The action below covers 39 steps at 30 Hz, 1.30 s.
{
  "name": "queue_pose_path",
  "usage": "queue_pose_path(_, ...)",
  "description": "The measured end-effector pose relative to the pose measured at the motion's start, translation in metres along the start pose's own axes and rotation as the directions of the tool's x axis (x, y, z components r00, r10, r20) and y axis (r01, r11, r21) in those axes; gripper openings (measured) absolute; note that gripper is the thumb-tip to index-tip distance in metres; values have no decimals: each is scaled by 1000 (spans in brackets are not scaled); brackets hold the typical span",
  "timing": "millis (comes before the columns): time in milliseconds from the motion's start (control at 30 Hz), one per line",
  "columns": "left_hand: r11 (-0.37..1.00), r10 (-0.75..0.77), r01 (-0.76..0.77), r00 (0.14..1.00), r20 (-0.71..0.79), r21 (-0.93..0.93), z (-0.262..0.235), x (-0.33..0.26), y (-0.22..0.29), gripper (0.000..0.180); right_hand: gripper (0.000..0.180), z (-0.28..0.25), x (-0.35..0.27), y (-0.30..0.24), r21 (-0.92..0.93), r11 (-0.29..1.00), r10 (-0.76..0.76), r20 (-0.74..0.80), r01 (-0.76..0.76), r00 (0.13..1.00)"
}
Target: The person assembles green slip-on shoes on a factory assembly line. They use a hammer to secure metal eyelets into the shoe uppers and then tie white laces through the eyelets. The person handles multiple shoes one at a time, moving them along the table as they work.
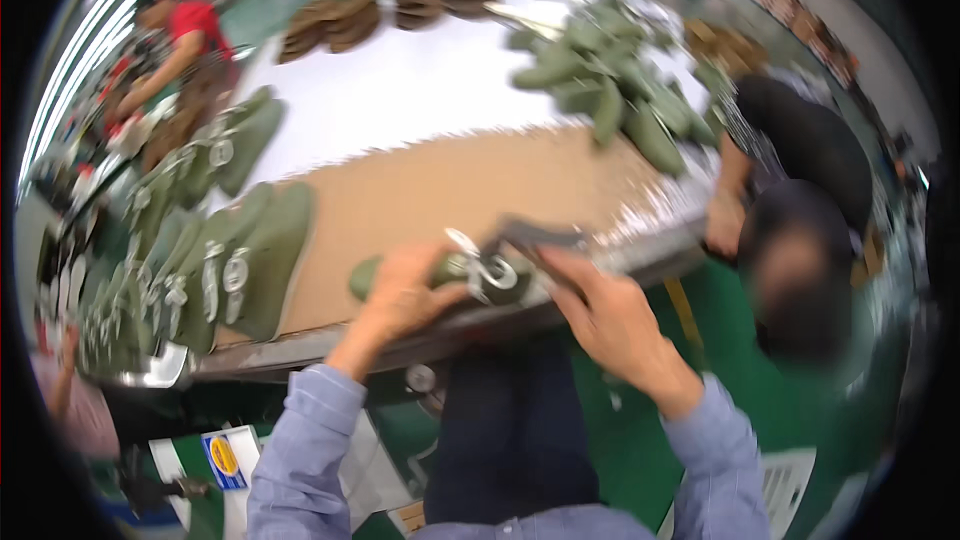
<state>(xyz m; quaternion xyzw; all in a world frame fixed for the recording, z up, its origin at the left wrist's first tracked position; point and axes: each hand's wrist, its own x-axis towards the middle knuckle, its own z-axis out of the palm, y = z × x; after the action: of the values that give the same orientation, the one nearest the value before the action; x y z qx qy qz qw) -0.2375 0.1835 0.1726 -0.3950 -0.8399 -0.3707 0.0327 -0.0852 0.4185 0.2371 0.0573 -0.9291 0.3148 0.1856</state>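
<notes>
Near the front edge of the table, my left hand (405, 290) is closed round a green shoe (365, 280), with its thumb along the near side. White straps and a ring-shaped buckle (497, 273) show at the shoe's right end. My right hand (610, 315) reaches to that end, thumb and fingers close together at its edge. By those fingertips is a dark, bent strip (540, 233); blur hides what it is and whether it belongs to the shoe. What lies between the right fingertips cannot be made out.
Brown board (430, 180) covers the near table, white sheet (390, 100) behind it. Green shoes (270, 250) stand in rows at left; more green shoes (620, 70) are heaped far right. Brown shoes (335, 22) line the back. A co-worker (810, 140) leans in at right; another (185, 50) stands far left.
</notes>
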Motion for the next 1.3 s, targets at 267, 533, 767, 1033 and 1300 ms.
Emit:
queue_pose_path(267, 987, -114, 123, 990, 85, -103, -1, 9, -50, 56, 35, 80, 45, 64, -262, 962, 5, -289, -84, 957)
queue_pose_path(533, 956, 248, -154, 876, -413, 248, 21, 5, 23, 40, 23, 77, -368, 127, 96, 572, 784, -355, -814, 509)
queue_pose_path(767, 991, 128, -81, 769, 627, -102, 249, -84, 163, 32, 24, 132, -562, 135, 348, -127, 932, -278, -929, -232)
queue_pose_path(1033, 976, -95, 215, 299, 949, 30, 702, -109, 191, 63, 32, 110, -602, 25, 489, -419, 865, -43, -765, -501)
queue_pose_path(1300, 967, -222, -34, 379, 898, 253, 952, -121, 132, 91, 21, 82, -609, 48, 653, -676, 651, 310, -342, -693)
